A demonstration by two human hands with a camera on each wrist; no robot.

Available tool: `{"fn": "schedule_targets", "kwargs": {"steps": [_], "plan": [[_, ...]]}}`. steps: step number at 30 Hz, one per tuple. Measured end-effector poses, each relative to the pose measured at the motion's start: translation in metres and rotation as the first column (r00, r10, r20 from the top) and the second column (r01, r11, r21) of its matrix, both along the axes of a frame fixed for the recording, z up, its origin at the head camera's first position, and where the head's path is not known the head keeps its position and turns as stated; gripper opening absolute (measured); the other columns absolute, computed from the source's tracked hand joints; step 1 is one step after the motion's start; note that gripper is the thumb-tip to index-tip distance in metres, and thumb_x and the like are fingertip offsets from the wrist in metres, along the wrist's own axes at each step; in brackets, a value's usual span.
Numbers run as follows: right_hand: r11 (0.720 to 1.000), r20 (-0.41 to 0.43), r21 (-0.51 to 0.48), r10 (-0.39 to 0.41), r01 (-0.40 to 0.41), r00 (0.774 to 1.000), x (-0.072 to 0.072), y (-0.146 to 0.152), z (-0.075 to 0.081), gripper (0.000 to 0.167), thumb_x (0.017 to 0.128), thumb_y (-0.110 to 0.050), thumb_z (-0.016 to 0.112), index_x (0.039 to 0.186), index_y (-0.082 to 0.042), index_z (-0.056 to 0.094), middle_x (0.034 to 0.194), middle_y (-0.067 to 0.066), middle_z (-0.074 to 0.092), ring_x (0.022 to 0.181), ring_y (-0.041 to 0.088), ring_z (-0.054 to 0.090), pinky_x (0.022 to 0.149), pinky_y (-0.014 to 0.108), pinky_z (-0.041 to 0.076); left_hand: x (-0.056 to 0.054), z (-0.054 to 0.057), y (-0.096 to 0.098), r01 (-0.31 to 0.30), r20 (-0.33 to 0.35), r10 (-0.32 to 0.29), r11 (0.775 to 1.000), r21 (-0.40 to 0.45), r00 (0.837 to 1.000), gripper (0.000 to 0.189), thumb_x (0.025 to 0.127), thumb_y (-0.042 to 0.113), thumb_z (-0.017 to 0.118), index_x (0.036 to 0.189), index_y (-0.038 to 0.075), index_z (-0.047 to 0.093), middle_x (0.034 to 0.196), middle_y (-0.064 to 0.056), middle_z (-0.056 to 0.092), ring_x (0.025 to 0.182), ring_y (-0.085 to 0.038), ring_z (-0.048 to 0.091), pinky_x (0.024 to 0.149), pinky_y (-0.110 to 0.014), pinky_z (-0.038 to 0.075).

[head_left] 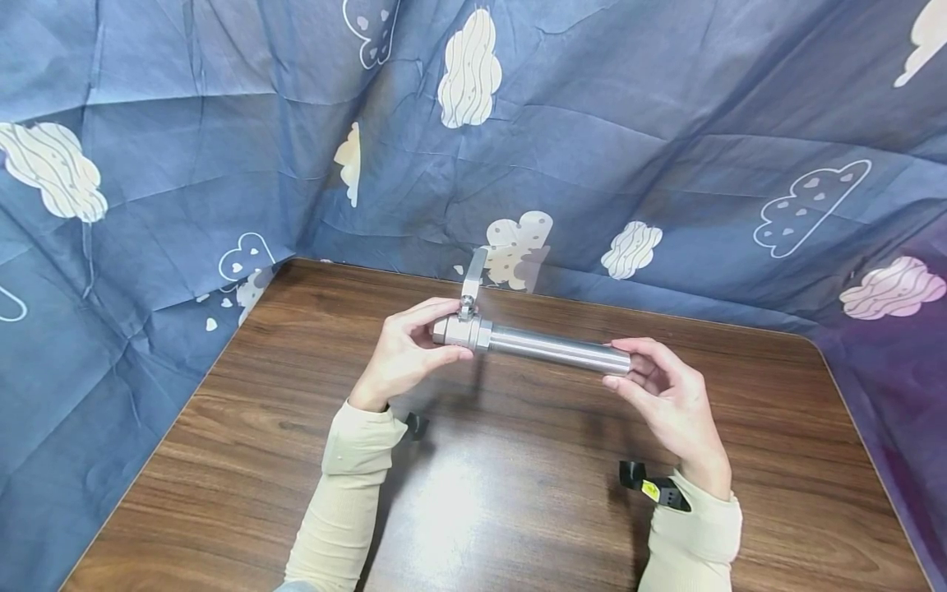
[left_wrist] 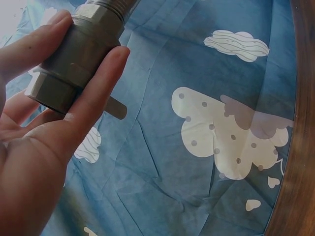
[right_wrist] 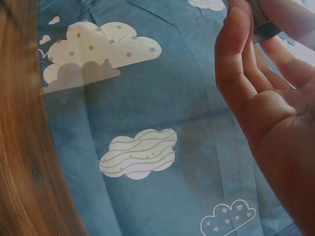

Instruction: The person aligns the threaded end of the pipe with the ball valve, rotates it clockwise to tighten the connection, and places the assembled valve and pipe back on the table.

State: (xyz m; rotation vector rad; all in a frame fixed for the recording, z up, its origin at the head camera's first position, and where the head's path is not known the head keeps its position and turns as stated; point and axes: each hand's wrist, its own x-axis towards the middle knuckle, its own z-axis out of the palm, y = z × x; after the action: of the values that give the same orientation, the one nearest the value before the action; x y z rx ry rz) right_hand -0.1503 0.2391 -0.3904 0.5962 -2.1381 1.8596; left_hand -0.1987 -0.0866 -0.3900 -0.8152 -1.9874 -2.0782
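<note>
A silvery ball valve [head_left: 457, 331] with a lever handle [head_left: 473, 275] is joined to a smooth metal pipe [head_left: 555, 349]. The two are held up over the table, with the pipe running to the right and tilted slightly down in the head view. My left hand [head_left: 403, 353] grips the valve body between thumb and fingers. In the left wrist view, that valve body [left_wrist: 81, 51] shows a hex end, and threads appear beyond it. My right hand [head_left: 676, 403] pinches the free end of the pipe, and only the pipe's tip [right_wrist: 266, 29] appears in the right wrist view.
Below the hands lies a brown wood-grain table [head_left: 518, 510] with a bright glare patch. A blue cloth [head_left: 592, 148] with cloud prints hangs behind its far edge and along the sides. Each wrist carries a black camera mount; the right mount [head_left: 666, 493] has a yellow label.
</note>
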Motion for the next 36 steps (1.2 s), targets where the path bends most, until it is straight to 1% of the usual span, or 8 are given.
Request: {"fn": "schedule_targets", "kwargs": {"steps": [6, 9, 14, 23, 25, 29, 33, 36], "plan": [[0.999, 0.001, 0.035, -0.023, 0.023, 1.0, 0.0004, 0.0008, -0.0002, 0.046, 0.074, 0.022, 0.068, 0.117, 0.011, 0.058, 0.093, -0.004, 0.07, 0.082, 0.003, 0.065, 0.068, 0.011, 0.054, 0.0003, 0.0003, 0.0004, 0.001, -0.005, -0.001, 1.0, -0.001, 1.0, 0.058, 0.065, -0.021, 0.076, 0.12, -0.015, 0.058, 0.119, -0.031, 0.059, 0.102, -0.008, 0.06, 0.089, -0.024, 0.056], [0.995, -0.003, 0.084, -0.056, 0.056, 0.998, 0.0009, 0.0012, -0.0001, 0.045, 0.075, 0.02, 0.069, 0.118, 0.01, 0.058, 0.091, -0.007, 0.069, 0.08, 0.002, 0.063, 0.067, 0.01, 0.053, 0.0006, 0.0006, 0.0005, 0.002, -0.003, -0.002, 1.0, 0.002, 1.0, 0.059, 0.065, -0.021, 0.076, 0.12, -0.015, 0.058, 0.119, -0.031, 0.059, 0.101, -0.008, 0.06, 0.088, -0.024, 0.056], [0.98, -0.015, 0.17, -0.101, 0.102, 0.995, 0.0015, 0.0015, 0.0001, 0.041, 0.079, 0.013, 0.069, 0.118, 0.009, 0.058, 0.089, -0.011, 0.068, 0.078, 0.0, 0.061, 0.065, 0.01, 0.051, 0.001, 0.001, 0.0008, 0.003, -0.002, -0.003, 1.0, 0.002, 1.0, 0.058, 0.065, -0.021, 0.076, 0.12, -0.015, 0.058, 0.119, -0.031, 0.059, 0.101, -0.008, 0.06, 0.088, -0.024, 0.056], [0.973, -0.036, 0.208, -0.096, 0.102, 0.995, 0.001, 0.003, -0.001, 0.036, 0.084, 0.011, 0.066, 0.119, 0.006, 0.06, 0.088, -0.013, 0.068, 0.077, 0.002, 0.063, 0.065, 0.01, 0.051, 0.0018, 0.0012, 0.001, 0.006, 0.001, -0.006, 1.0, 0.005, 1.0, 0.058, 0.064, -0.022, 0.075, 0.119, -0.016, 0.057, 0.119, -0.031, 0.058, 0.101, -0.008, 0.061, 0.088, -0.024, 0.056], [0.975, -0.037, 0.201, -0.089, 0.095, 0.995, 0.0009, 0.0031, -0.001, 0.035, 0.084, 0.011, 0.065, 0.118, 0.006, 0.06, 0.088, -0.013, 0.068, 0.077, 0.001, 0.064, 0.066, 0.011, 0.053, 0.0018, 0.0012, 0.0008, 0.004, 0.006, -0.004, 1.0, 0.004, 1.0, 0.059, 0.064, -0.022, 0.076, 0.12, -0.016, 0.058, 0.119, -0.031, 0.058, 0.101, -0.008, 0.061, 0.087, -0.024, 0.056], [0.988, -0.017, 0.144, -0.06, 0.062, 0.998, 0.0003, 0.0027, -0.0007, 0.034, 0.085, 0.012, 0.063, 0.119, 0.011, 0.058, 0.086, -0.009, 0.07, 0.076, 0.002, 0.068, 0.067, 0.013, 0.055, 0.0016, 0.0012, 0.0008, 0.001, 0.006, -0.001, 1.0, 0.007, 1.0, 0.059, 0.064, -0.021, 0.076, 0.12, -0.016, 0.058, 0.119, -0.03, 0.058, 0.101, -0.009, 0.061, 0.087, -0.024, 0.056], [0.994, 0.001, 0.093, -0.052, 0.052, 0.999, -0.0003, 0.0018, -0.0002, 0.035, 0.084, 0.012, 0.064, 0.119, 0.013, 0.057, 0.086, -0.009, 0.071, 0.075, 0.004, 0.069, 0.067, 0.015, 0.056, 0.0011, 0.0005, 0.0012, 0.002, -0.002, -0.002, 1.0, 0.013, 1.0, 0.058, 0.064, -0.022, 0.075, 0.12, -0.016, 0.058, 0.119, -0.031, 0.058, 0.1, -0.008, 0.061, 0.087, -0.025, 0.057], [1.0, -0.001, 0.026, -0.015, 0.015, 1.0, -0.0011, 0.0006, -0.0004, 0.036, 0.083, 0.015, 0.064, 0.118, 0.013, 0.057, 0.098, -0.003, 0.072, 0.08, 0.006, 0.069, 0.069, 0.016, 0.057, 0.0006, -0.0002, 0.0013, 0.002, -0.002, -0.002, 1.0, 0.017, 1.0, 0.059, 0.064, -0.022, 0.075, 0.12, -0.015, 0.058, 0.119, -0.027, 0.06, 0.1, -0.009, 0.061, 0.086, -0.025, 0.057]]}}
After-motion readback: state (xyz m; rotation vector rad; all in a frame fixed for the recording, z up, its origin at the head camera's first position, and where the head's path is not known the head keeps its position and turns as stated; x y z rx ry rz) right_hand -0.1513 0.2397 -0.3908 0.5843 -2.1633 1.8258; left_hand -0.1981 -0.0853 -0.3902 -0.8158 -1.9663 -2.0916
